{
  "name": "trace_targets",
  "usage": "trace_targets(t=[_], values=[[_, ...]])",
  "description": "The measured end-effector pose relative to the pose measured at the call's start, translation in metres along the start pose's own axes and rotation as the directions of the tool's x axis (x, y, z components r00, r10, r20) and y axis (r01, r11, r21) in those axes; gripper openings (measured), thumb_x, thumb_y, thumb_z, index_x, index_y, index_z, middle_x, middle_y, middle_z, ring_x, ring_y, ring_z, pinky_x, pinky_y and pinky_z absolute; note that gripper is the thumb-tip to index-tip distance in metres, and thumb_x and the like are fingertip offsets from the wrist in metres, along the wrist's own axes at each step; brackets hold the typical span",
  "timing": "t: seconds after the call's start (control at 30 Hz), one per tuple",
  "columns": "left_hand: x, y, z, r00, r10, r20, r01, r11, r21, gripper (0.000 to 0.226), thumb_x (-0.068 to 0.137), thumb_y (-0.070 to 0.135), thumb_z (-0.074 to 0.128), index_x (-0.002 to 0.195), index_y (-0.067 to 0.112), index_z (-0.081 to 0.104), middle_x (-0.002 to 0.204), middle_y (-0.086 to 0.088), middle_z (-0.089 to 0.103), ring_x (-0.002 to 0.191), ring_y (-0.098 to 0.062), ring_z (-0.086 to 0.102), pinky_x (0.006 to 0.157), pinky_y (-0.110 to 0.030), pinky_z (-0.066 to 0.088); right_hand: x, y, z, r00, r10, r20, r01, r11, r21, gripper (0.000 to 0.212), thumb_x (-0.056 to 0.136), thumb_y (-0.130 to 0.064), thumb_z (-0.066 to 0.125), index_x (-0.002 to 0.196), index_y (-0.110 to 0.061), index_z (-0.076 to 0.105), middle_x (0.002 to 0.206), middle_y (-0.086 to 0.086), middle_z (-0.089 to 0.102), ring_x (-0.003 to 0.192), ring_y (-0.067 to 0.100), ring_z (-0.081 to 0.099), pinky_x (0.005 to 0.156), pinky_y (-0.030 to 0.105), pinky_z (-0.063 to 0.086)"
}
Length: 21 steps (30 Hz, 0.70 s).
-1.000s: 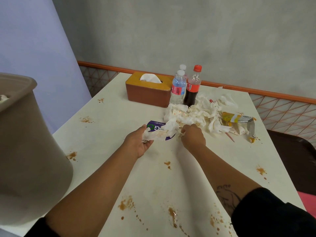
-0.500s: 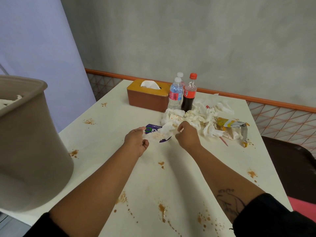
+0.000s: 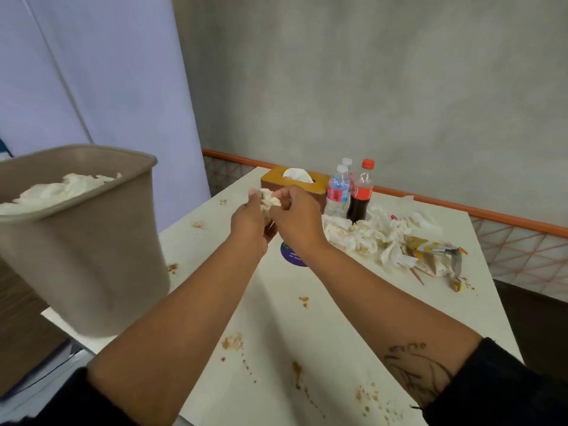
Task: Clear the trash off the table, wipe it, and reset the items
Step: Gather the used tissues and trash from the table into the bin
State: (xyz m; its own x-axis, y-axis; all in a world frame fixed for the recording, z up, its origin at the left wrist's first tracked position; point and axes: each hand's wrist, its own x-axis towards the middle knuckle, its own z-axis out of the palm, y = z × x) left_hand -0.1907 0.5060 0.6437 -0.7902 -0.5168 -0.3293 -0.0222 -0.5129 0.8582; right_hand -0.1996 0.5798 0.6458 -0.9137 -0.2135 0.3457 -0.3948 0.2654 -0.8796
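Left hand (image 3: 249,224) and right hand (image 3: 296,218) both pinched on one tissue wad (image 3: 270,199), held up just in front of the tissue box (image 3: 318,181); bin (image 3: 92,256) well left of the box, off the table edge, tissue heaped near its rim; risk: loose wad sheds bits on the crossing, or slides off that heap; remaining trash pile (image 3: 368,235) lies right of the box, past the bottles (image 3: 359,195); a careless reach could tip them.
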Motion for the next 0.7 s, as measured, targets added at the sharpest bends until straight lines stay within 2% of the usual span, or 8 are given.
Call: trace_targets(t=[0.1,0.2,0.27,0.33,0.47,0.57,0.63,0.7], values=[[-0.020,0.034,-0.007,0.990,0.122,0.075,-0.123,0.992,0.017,0.030,0.099,0.039,0.042,0.090,0.015,0.058,0.088,-0.003,0.066,0.081,-0.016,0.063,0.073,-0.032,0.054,-0.001,-0.032,0.008,0.995,-0.095,0.001,0.095,0.995,0.026,0.011,0.085,-0.007,0.061,0.085,-0.017,0.056,0.071,-0.010,0.056,0.066,0.006,0.053,0.057,0.012,0.041],[-0.038,0.075,-0.024,0.953,0.273,0.129,-0.287,0.951,0.114,0.025,0.100,0.027,0.043,0.083,0.016,0.058,0.079,0.000,0.063,0.071,-0.011,0.060,0.065,-0.025,0.050,0.001,-0.067,0.025,0.985,-0.173,-0.011,0.173,0.981,0.092,0.010,0.085,-0.008,0.060,0.082,-0.017,0.058,0.069,-0.011,0.055,0.065,0.007,0.055,0.061,0.020,0.047],[-0.044,0.104,-0.043,0.917,0.364,0.164,-0.394,0.893,0.217,0.023,0.097,0.020,0.045,0.080,0.016,0.059,0.079,-0.004,0.060,0.069,-0.014,0.054,0.066,-0.026,0.045,0.004,-0.092,0.041,0.974,-0.228,-0.012,0.228,0.969,0.096,0.007,0.085,-0.010,0.061,0.083,-0.017,0.060,0.071,-0.007,0.056,0.064,0.005,0.052,0.057,0.009,0.040],[-0.047,0.132,-0.068,0.879,0.437,0.192,-0.477,0.818,0.322,0.020,0.092,0.015,0.047,0.076,0.017,0.059,0.082,-0.009,0.056,0.069,-0.017,0.050,0.065,-0.028,0.041,0.008,-0.115,0.061,0.965,-0.262,0.000,0.261,0.960,0.105,0.004,0.085,-0.013,0.062,0.086,-0.016,0.064,0.082,-0.001,0.060,0.068,0.007,0.052,0.057,0.006,0.039],[-0.051,0.179,-0.121,0.840,0.478,0.255,-0.536,0.661,0.526,0.014,0.087,0.007,0.047,0.083,0.012,0.059,0.079,-0.012,0.048,0.061,-0.017,0.042,0.054,-0.025,0.035,0.013,-0.147,0.106,0.961,-0.270,0.066,0.262,0.958,0.114,0.009,0.082,-0.010,0.062,0.087,-0.015,0.067,0.092,0.004,0.067,0.083,0.016,0.061,0.070,0.019,0.045],[-0.046,0.205,-0.159,0.823,0.512,0.248,-0.539,0.560,0.629,0.021,0.085,-0.002,0.046,0.079,0.014,0.057,0.075,-0.010,0.045,0.063,-0.017,0.039,0.055,-0.025,0.031,0.012,-0.164,0.138,0.944,-0.313,0.105,0.305,0.948,0.088,0.011,0.082,-0.008,0.064,0.092,-0.008,0.070,0.085,0.001,0.065,0.076,0.011,0.057,0.065,0.016,0.043],[-0.037,0.214,-0.182,0.847,0.494,0.196,-0.475,0.536,0.698,0.025,0.087,-0.001,0.047,0.103,0.016,0.057,0.079,-0.007,0.051,0.060,-0.014,0.043,0.053,-0.023,0.034,0.012,-0.168,0.156,0.937,-0.325,0.130,0.324,0.946,0.028,0.013,0.082,-0.008,0.064,0.093,-0.007,0.070,0.087,0.002,0.067,0.077,0.010,0.055,0.069,0.019,0.044],[-0.025,0.217,-0.199,0.875,0.455,0.164,-0.402,0.495,0.770,0.041,0.089,0.002,0.050,0.127,0.017,0.047,0.106,-0.008,0.056,0.072,-0.015,0.051,0.058,-0.024,0.040,0.014,-0.167,0.169,0.939,-0.301,0.164,0.312,0.949,-0.041,0.013,0.083,-0.009,0.063,0.094,-0.006,0.070,0.089,0.003,0.067,0.079,0.013,0.056,0.074,0.024,0.046]])
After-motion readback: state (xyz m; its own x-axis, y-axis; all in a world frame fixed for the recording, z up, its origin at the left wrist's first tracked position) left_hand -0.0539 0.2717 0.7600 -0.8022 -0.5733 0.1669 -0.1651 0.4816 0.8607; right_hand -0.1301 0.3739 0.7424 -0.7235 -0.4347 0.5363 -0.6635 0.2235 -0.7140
